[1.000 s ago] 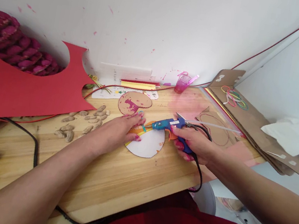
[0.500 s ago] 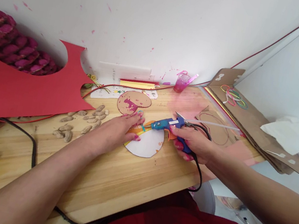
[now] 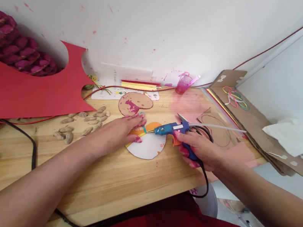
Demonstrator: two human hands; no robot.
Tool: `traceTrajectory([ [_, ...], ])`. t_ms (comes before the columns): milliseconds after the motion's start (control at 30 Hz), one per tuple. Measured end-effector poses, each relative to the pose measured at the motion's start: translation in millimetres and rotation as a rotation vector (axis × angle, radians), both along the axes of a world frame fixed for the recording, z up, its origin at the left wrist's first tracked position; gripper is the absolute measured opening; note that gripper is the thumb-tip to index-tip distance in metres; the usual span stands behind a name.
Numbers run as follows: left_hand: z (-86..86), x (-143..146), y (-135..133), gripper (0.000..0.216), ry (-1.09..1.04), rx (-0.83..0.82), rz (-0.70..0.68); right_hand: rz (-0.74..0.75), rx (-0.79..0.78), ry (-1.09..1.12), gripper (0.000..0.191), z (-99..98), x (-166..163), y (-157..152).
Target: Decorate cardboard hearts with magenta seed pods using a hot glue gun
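My right hand (image 3: 196,149) grips a blue hot glue gun (image 3: 170,128) with an orange trigger and a small light on its body. A clear glue stick (image 3: 219,127) sticks out of its back. The nozzle points left, over a round cardboard piece (image 3: 148,148), white with orange and yellow printing, lying on the table. My left hand (image 3: 131,127) lies on the piece's left side, thumb and fingers apart. A thin teal strip (image 3: 145,128) shows between thumb and fingers, close to the nozzle; its ends are partly hidden. Scissors (image 3: 181,116) lie partly behind the glue gun.
Peanuts (image 3: 91,119) lie left of centre, near red cut paper (image 3: 34,98). A paint-stained cardboard shape (image 3: 135,103) is behind my left hand. A pink-stained cup (image 3: 183,84) stands by the wall. Cardboard sheets (image 3: 255,119) with rubber bands and tissue lie right. Cables cross the table.
My right hand and the glue gun have shifted slightly to the right, and the nozzle has drawn back a little from the teal strip. My left hand stays in place.
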State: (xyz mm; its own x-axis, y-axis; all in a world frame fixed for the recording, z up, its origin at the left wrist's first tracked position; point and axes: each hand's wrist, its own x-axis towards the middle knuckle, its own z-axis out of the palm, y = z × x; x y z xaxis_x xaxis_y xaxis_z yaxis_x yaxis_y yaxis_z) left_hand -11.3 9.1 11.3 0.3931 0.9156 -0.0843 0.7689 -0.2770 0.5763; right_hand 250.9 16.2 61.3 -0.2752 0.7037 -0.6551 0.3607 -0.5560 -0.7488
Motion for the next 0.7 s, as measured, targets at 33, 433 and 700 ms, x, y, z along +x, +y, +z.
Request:
traceTrajectory([
  [33,0.5,0.1,-0.3,0.070,0.007,-0.002,0.000,-0.012,0.000,0.008,0.032,0.2,-0.7,0.9],
  [433,-0.5,0.2,0.9,0.068,0.026,0.018,-0.006,-0.035,-0.019,0.026,0.028,-5.6,-4.6,10.1],
  [700,3.2,1.2,-0.7,0.067,0.026,0.000,0.005,-0.035,-0.015,0.002,0.031,-5.8,-1.9,7.5],
])
